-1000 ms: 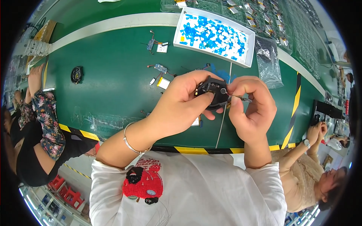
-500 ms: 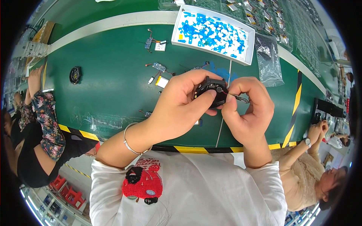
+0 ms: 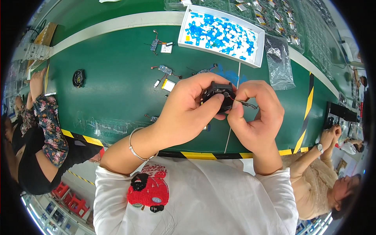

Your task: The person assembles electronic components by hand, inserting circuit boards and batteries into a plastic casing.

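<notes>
A round black watch-like housing (image 3: 212, 92), its inner parts facing up, is gripped by my left hand (image 3: 192, 105). My left thumb presses on its inside while the other fingers wrap its edge. At the housing's right side my right hand (image 3: 256, 113) is closed, thumb and forefinger pinching thin dark and red wires (image 3: 246, 103) that run out of it. The small part at the wires' end is too blurred to name. Left of my hands lie a small circuit board (image 3: 165, 69) with wires and a silver battery pack (image 3: 168, 85) with a yellow end.
A white box (image 3: 181, 41) of blue and white pieces stands at the back, beside a clear plastic bag (image 3: 281, 74). Another board with battery (image 3: 166, 48) lies behind. A second black housing (image 3: 78, 78) is far left. People sit at both sides; striped tape (image 3: 196, 155) edges the table.
My right fingers have shifted slightly left, closer to the housing, with the wires still pinched. The housing has tilted a little; my left hand keeps its grip.
</notes>
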### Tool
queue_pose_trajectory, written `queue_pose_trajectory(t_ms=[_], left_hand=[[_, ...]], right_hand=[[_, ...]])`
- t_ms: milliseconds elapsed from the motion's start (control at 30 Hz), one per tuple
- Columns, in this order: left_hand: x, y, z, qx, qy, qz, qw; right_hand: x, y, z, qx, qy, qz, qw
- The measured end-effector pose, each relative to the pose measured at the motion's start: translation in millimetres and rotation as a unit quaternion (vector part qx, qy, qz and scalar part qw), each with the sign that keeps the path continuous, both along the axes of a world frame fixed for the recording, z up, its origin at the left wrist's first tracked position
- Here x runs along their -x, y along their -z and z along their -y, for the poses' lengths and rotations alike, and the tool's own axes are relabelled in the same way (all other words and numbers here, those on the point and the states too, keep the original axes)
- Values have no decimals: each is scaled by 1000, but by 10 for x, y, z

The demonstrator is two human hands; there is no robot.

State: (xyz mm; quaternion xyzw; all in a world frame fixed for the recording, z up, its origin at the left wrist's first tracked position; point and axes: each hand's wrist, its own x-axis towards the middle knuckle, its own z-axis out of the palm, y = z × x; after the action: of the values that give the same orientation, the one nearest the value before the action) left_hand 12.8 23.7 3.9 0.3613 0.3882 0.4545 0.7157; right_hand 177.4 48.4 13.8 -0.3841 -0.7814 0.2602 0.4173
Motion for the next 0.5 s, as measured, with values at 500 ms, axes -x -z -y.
queue_pose_trajectory(t_ms=[500], left_hand=[[-4, 32, 26, -45, -6, -15, 999]], right_hand=[[37, 38, 22, -103, 19, 55, 993]])
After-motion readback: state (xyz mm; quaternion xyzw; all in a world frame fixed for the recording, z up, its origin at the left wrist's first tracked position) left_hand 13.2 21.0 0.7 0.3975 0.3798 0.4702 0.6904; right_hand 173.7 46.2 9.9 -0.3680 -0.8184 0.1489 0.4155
